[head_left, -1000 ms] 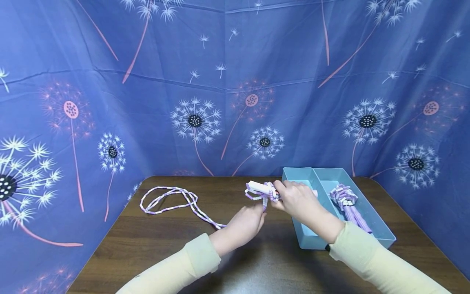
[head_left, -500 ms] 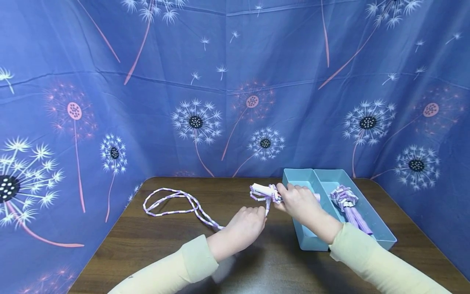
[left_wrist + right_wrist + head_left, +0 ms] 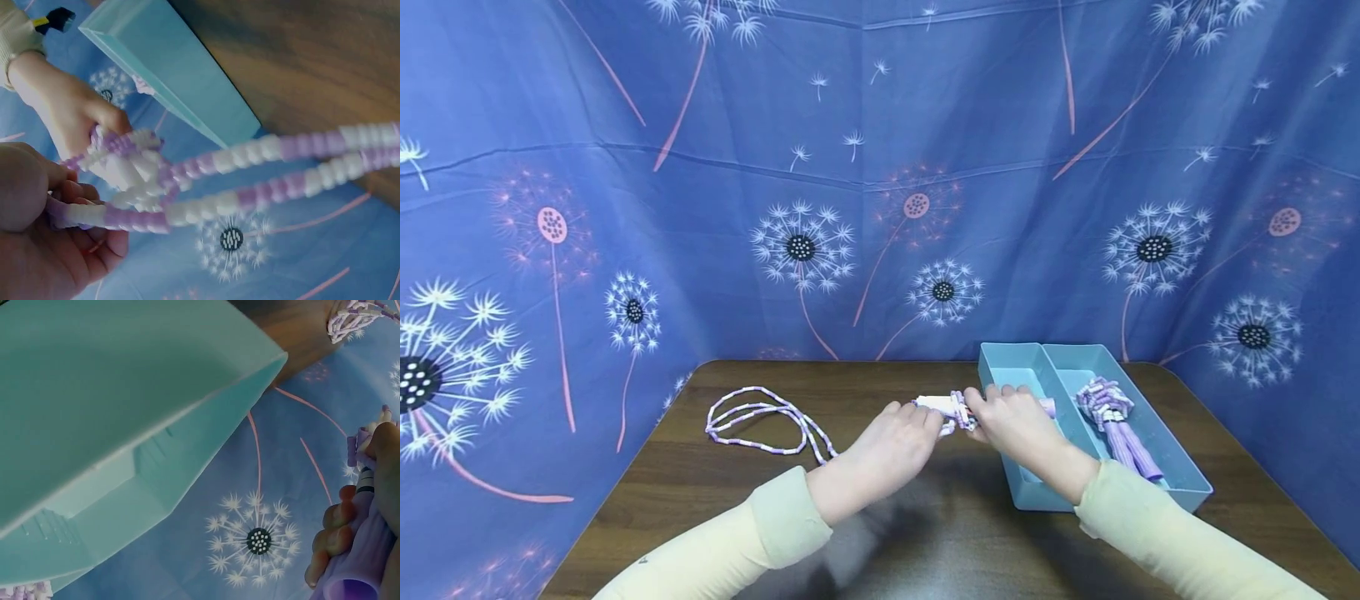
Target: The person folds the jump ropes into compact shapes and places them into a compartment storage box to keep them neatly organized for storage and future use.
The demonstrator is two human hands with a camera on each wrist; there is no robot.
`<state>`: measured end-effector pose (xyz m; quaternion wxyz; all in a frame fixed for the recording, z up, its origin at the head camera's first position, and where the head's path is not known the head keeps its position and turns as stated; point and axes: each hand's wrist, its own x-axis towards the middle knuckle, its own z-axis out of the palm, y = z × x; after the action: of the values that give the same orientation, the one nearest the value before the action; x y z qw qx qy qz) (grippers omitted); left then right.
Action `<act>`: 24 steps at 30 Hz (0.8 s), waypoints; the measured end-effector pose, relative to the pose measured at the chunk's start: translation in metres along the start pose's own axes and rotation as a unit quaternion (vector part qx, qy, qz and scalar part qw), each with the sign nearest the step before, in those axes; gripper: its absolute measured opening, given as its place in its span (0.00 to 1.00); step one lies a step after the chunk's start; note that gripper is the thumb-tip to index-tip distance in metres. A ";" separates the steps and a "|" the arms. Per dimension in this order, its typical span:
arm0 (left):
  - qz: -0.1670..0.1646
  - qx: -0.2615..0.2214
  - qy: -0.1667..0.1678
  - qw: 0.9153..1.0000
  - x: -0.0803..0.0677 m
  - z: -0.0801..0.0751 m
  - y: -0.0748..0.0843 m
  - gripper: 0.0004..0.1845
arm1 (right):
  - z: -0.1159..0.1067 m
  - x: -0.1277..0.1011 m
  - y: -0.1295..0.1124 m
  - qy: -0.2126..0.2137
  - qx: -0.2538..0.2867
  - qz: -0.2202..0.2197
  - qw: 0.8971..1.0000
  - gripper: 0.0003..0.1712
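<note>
Head view looks down over the table (image 3: 700,492); both wrist views sit close, sharing the rope (image 3: 250,187) and tray (image 3: 125,394).

Pale cream long sleeves (image 3: 752,542) with ribbed cuffs, bare hands, black-and-yellow wrist strap (image 3: 53,19).

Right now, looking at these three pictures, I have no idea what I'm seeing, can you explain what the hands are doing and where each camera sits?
No machine here: a person in cream sleeves works with bare hands. One picture comes from a camera on the head, looking down at a brown wooden table; the other two come from cameras on each wrist. The left hand pinches a purple and white beaded skipping rope, whose loops lie on the table. The right hand grips the rope's lilac and white handles, with rope wound round them. Beside it stands a light blue plastic two-compartment tray; a second bundled beaded rope lies in its right compartment.
</note>
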<state>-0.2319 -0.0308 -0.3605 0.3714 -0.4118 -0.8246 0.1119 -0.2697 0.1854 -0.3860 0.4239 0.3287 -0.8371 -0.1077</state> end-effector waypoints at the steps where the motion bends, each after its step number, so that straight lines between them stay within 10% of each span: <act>1: 0.005 0.003 0.004 1.000 0.001 -0.001 -0.002 0.02 | 0.000 0.000 0.000 -0.001 0.000 -0.006 1.000 0.23; 24: 0.119 -0.023 0.037 0.992 0.014 0.013 -0.053 0.02 | -0.015 0.003 -0.012 0.015 0.060 -0.123 0.990 0.33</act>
<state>-0.2776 -0.0524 -0.3367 0.3760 -0.5190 -0.7581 0.1207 -0.2534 0.1760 -0.3799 0.3994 0.4555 -0.7888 -0.1040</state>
